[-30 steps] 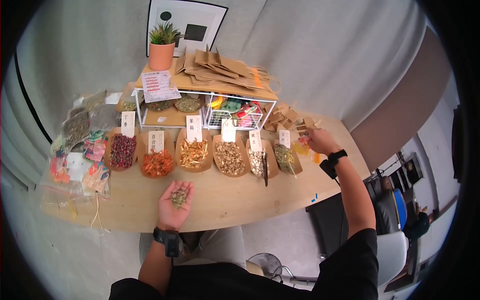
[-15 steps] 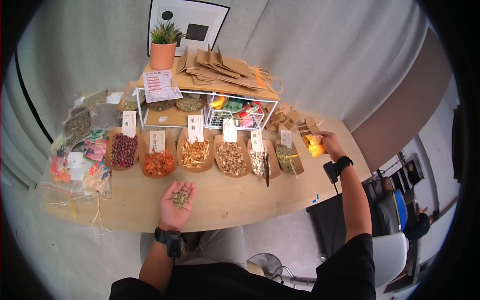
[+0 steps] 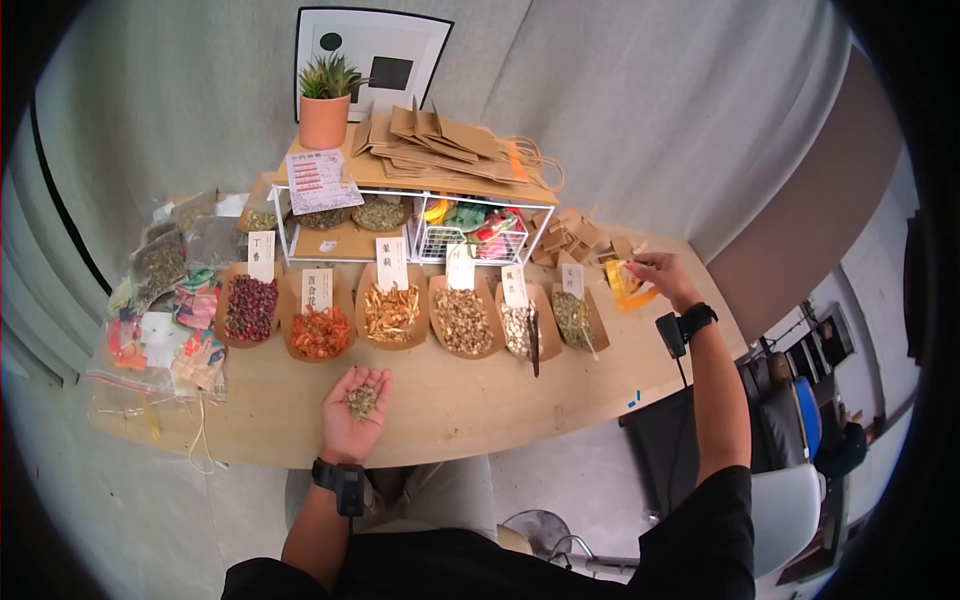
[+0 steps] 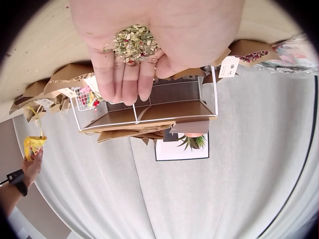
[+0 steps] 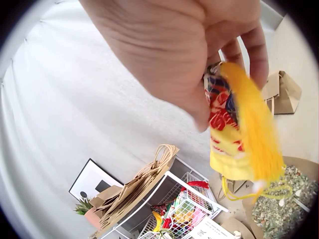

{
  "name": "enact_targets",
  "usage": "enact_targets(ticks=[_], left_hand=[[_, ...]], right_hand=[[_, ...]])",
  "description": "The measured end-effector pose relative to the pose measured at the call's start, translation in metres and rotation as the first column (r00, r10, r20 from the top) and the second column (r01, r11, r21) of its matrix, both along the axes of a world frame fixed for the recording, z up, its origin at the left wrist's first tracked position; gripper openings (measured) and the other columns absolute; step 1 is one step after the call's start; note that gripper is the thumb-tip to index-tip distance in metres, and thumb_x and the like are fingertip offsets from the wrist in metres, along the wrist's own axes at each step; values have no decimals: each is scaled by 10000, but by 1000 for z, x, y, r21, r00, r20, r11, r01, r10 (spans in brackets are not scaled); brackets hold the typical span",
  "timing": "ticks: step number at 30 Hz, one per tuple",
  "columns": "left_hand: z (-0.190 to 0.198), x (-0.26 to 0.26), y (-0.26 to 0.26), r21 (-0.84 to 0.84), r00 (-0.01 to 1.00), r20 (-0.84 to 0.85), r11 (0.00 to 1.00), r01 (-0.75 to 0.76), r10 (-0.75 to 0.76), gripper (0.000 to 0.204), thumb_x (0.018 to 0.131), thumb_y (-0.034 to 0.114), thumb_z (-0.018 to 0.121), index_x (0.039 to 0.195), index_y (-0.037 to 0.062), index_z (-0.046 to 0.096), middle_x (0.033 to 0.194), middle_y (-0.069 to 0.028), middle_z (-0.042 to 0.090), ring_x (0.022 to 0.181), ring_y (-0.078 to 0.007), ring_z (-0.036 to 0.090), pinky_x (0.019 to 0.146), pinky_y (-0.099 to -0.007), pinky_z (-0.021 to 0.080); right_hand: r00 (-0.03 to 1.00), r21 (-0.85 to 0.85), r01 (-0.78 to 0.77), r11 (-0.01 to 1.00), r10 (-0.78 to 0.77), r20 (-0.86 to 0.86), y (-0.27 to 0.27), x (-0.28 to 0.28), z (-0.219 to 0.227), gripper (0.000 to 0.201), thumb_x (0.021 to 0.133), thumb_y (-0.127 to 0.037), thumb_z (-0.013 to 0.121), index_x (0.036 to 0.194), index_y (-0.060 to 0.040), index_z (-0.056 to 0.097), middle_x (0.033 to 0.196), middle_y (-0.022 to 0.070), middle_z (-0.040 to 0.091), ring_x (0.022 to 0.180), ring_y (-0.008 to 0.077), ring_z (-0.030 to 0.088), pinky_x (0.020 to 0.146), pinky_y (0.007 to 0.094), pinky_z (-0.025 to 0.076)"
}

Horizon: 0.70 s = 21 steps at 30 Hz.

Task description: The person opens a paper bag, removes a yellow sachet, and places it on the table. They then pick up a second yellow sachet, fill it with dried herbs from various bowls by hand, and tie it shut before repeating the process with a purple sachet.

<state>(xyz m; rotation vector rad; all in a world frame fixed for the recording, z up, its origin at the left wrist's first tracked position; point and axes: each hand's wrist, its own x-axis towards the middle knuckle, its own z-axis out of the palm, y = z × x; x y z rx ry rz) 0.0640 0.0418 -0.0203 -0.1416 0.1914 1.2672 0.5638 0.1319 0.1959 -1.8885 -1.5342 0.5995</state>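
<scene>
My left hand [image 3: 349,430] is palm up over the table's front edge, fingers extended, with a small heap of chopped dried herbs [image 4: 133,44] lying on the palm and finger bases. Out at the table's right end, my right hand [image 3: 670,276] pinches a yellow sachet pouch [image 5: 230,149] between thumb and fingers. The pouch has a red and dark blue pattern, a drawstring and a long yellow tassel [image 5: 256,129]. Just left of it stands a paper tray of greenish herbs [image 3: 573,322], the last in the row.
Labelled paper trays of rosebuds [image 3: 250,308], orange petals [image 3: 320,332] and other dried plants line the table [image 3: 480,405]. Behind them stands a shelf with kraft bags [image 3: 440,145] and a potted plant [image 3: 324,118] on top. Plastic bags [image 3: 165,330] lie at the left.
My right hand has lifted the yellow pouch from the table's right end and turned it, the tassel swinging. The left hand stays in place with the herbs.
</scene>
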Motion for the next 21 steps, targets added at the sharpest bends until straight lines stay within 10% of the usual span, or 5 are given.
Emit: enact_targets(ticks=[2, 8, 21], left_hand=[[-1, 0, 0, 19, 1000, 9, 1000, -1, 1, 202, 980, 161, 526, 898, -1, 615, 957, -118, 656, 1069, -281, 614, 1030, -398, 481], [1, 1, 0, -13, 1000, -13, 1000, -6, 6, 194, 976, 159, 527, 894, 4, 609, 951, -111, 651, 1063, -277, 614, 1030, -400, 480], [0, 1, 0, -4, 1000, -21, 1000, -5, 5, 196, 975, 166, 530, 893, 7, 609, 938, -112, 652, 1048, -273, 616, 1029, -398, 480]], right_hand=[[996, 173, -60, 983, 46, 81, 6, 11, -3, 335, 834, -223, 733, 1017, 55, 702, 787, 41, 679, 620, 105, 584, 581, 287, 466], [834, 6, 20, 1000, -20, 552, 4, 1, 17, 317, 827, -250, 744, 736, 49, 690, 576, 53, 595, 537, 95, 505, 502, 324, 414], [894, 44, -25, 999, 3, 449, 15, 9, 2, 278, 829, -219, 742, 740, 39, 691, 565, 40, 578, 522, 85, 487, 498, 309, 404]])
